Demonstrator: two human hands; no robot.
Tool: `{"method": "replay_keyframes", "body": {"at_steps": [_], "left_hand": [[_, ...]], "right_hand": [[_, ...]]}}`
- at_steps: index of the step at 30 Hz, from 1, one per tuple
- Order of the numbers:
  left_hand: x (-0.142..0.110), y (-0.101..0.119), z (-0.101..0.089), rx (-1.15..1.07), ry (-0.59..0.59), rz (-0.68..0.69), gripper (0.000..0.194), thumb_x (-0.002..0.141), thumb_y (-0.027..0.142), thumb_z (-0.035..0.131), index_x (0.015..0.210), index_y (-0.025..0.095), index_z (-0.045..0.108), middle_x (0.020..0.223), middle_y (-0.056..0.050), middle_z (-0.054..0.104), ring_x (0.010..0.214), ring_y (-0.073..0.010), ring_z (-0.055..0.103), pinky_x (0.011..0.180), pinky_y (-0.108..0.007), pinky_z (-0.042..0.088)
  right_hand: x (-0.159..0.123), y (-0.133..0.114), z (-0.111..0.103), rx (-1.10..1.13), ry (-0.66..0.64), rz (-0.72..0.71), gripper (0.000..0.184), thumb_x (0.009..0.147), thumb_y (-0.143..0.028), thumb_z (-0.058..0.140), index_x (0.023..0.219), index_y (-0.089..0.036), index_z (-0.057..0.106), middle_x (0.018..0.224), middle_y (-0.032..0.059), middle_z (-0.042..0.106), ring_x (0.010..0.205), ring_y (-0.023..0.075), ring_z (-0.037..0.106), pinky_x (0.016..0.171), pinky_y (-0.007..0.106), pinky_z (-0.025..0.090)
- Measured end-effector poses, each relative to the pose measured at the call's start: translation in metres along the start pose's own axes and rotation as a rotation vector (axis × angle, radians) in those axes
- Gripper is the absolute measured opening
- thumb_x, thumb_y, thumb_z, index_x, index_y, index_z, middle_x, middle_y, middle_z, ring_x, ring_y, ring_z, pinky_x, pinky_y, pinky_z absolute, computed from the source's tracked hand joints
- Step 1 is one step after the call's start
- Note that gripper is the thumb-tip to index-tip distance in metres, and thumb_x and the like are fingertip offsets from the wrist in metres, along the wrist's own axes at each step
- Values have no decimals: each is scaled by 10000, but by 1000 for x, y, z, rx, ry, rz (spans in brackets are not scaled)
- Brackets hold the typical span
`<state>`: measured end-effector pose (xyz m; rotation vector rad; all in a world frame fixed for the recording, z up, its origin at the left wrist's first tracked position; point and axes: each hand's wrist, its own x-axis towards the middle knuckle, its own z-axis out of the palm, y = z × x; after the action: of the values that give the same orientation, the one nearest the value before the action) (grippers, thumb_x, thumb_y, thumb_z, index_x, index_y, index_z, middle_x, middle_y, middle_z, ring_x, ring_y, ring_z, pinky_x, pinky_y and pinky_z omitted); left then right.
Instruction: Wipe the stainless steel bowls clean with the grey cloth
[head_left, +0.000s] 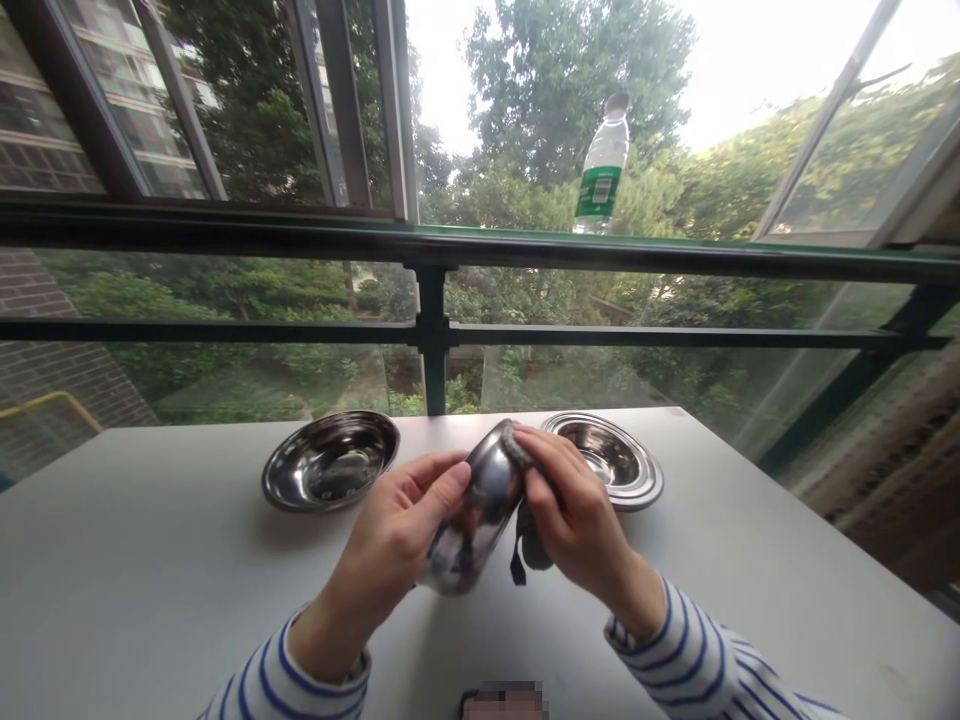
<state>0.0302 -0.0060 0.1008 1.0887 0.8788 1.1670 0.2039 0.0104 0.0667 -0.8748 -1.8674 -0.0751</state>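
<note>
A shiny metal cup is held tilted above the table, its far end leaning up and to the right. My left hand grips its left side, thumb on top and fingers curled behind. My right hand presses a dark grey cloth onto the cup's upper right end; part of the cloth and a small black tag hang below the fingers. Behind my left hand sits a steel bowl. Past my right hand lie steel bowls that look stacked, partly hidden by the fingers.
The white table reaches to a dark green railing with glass panels. On the upper rail stands a plastic bottle with a green label. A blurred, pixelated object shows at the bottom edge.
</note>
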Motion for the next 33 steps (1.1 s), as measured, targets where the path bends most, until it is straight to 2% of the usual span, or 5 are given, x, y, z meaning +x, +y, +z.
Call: {"method": "replay_keyframes", "body": {"at_steps": [8,14,21,28,33], "left_hand": [[0,-2,2,-73,35,27,293,710,300,668,946,126,683,638,-33,663,526,-108,573,527,-194,459],[0,-3,6,-28,56,28,324,709,317,664,968,123,685,634,-44,673,534,-127,584,529,-211,461],[5,-7,-2,-54,-3,41,246,746,286,646,953,158,685,711,-22,686,613,-113,606,620,-207,483],[7,-9,-2,-49,58,33,237,767,304,616,950,163,670,697,-10,673,603,-106,589,613,-205,471],[9,-9,-2,-45,130,36,216,732,340,651,817,143,674,558,31,578,493,-71,490,474,-161,396]], "right_hand": [[-1,-17,-8,-45,-142,-354,461,781,-173,507,1241,-172,489,1215,106,576,1187,276,460,957,470,428],[3,-1,-6,-37,-18,-107,406,808,-107,436,1195,-197,516,1165,106,595,1104,244,530,912,459,466],[-3,-13,-4,-75,-185,-428,441,774,-161,510,1215,-142,505,1219,109,573,1211,275,435,1000,471,391],[1,1,-3,-64,-53,-146,443,820,-101,441,1255,-180,465,1254,118,535,1193,251,457,958,477,437],[-5,-14,-1,-116,-205,-405,446,791,-143,511,1235,-105,487,1262,133,536,1237,284,401,1003,478,398]]}}
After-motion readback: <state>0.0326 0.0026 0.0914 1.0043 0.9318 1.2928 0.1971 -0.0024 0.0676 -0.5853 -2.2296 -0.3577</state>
